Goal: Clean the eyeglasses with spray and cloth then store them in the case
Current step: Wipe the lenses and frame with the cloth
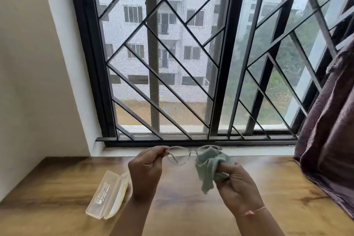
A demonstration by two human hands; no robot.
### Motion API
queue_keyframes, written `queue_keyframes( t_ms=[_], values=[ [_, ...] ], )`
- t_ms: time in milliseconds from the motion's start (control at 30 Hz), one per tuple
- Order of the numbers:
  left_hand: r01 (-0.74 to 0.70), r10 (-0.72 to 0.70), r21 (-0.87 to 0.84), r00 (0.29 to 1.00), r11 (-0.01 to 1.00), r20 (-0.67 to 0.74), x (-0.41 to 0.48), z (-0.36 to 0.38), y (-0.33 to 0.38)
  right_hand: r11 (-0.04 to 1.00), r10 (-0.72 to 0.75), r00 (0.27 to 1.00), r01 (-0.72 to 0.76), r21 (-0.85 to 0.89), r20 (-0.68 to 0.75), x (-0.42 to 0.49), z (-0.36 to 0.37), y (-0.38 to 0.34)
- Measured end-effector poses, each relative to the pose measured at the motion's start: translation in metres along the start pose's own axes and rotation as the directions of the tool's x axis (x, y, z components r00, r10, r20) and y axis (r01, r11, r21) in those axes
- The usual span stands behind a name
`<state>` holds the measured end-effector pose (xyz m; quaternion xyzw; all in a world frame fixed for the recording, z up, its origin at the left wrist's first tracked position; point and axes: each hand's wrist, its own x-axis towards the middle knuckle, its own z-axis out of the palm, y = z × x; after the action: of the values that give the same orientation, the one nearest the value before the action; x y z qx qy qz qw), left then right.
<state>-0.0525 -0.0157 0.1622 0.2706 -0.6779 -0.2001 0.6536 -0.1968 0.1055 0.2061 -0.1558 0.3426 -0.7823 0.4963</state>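
Note:
I hold clear-framed eyeglasses [178, 156] up above the wooden table [268, 188]. My left hand [146, 168] pinches the left end of the frame at the hinge. My right hand [233, 186] grips a pale green cloth [209, 168], which is wrapped over the right lens and hides it. The left lens is bare and see-through. An open translucent case [107, 194] lies on the table to the left of my left forearm, lid folded back. No spray bottle is in view.
A barred window [191, 63] with a white sill [249, 150] runs along the table's far edge. A purple curtain [329, 130] hangs at the right and drapes onto the table. A white wall [28, 82] closes the left side.

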Motion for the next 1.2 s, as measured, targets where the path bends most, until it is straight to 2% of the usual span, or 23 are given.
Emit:
queue_keyframes(
  t_ms=[167,333,400,600,733,900,1033,1100,1200],
  values=[
    [-0.016,0.016,-0.001,1.000,1.000,0.021,-0.003,0.002,0.004,1.000,0.011,0.999,-0.012,0.026,0.041,0.002,0.003,0.007],
    [-0.040,0.041,-0.022,0.998,0.999,0.048,-0.005,0.003,0.006,1.000,-0.018,0.999,0.018,-0.021,-0.041,0.007,0.005,0.011],
    [-0.048,0.049,-0.030,0.997,0.998,0.051,-0.005,0.003,0.008,0.999,-0.028,0.996,0.031,0.038,-0.080,0.011,0.005,0.010],
    [-0.028,0.028,-0.023,0.999,0.999,0.027,-0.002,0.000,0.010,0.990,0.085,0.981,-0.064,0.122,-0.177,0.008,0.008,-0.002],
    [-0.026,0.026,0.018,1.000,1.000,0.012,0.001,-0.002,0.010,0.980,0.122,0.984,-0.098,0.175,-0.129,0.008,0.003,-0.004],
    [-0.008,0.008,0.039,1.000,0.999,0.004,0.001,-0.002,0.009,0.984,0.120,0.990,-0.110,0.139,-0.068,0.016,-0.013,-0.003],
    [0.002,-0.002,0.026,1.000,1.000,-0.011,0.002,-0.002,0.007,0.993,0.115,0.993,-0.114,0.034,-0.039,0.013,-0.018,-0.002],
    [0.012,-0.011,0.021,1.000,1.000,-0.016,0.003,-0.002,0.007,0.994,0.097,0.993,-0.100,-0.050,-0.061,0.011,-0.021,0.000],
    [0.008,-0.008,0.036,1.000,0.999,-0.015,0.002,-0.003,0.008,0.995,0.042,0.994,-0.050,-0.082,-0.097,0.008,-0.026,0.003]
  ],
)
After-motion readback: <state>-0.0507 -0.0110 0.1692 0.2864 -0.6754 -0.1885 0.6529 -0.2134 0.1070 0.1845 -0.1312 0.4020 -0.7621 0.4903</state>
